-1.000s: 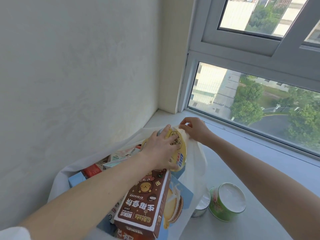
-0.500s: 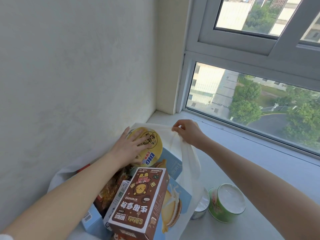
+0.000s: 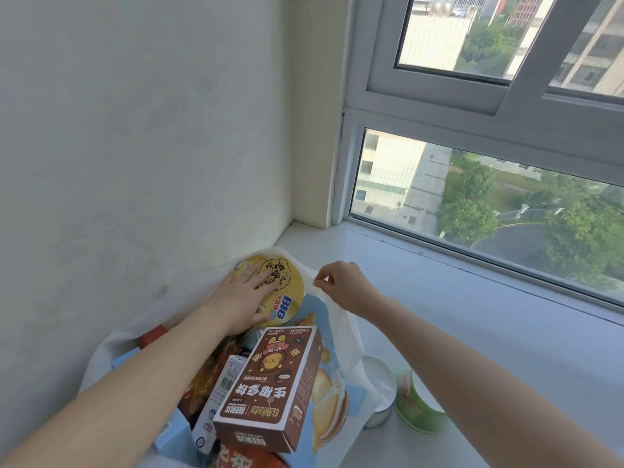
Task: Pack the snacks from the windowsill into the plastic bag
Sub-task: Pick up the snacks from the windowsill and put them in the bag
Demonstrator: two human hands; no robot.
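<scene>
Windowsill: bowl deeper in bag, left hand spread atop, right hand pinching rim

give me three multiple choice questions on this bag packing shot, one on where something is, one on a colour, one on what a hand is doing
1. Where is the green cup?
A) inside the plastic bag
B) on the windowsill, right of the bag
C) held up in the air

2. What colour is most of the round lid under the left hand?
A) yellow
B) red
C) green

3. What is the right hand doing?
A) lying flat on the sill
B) pinching the bag's edge
C) curled into an empty fist

Answers:
1 B, it lies on the sill outside the bag.
2 A, yellow shows all around the flat hand.
3 B, thumb and fingers close on the white edge.
</scene>
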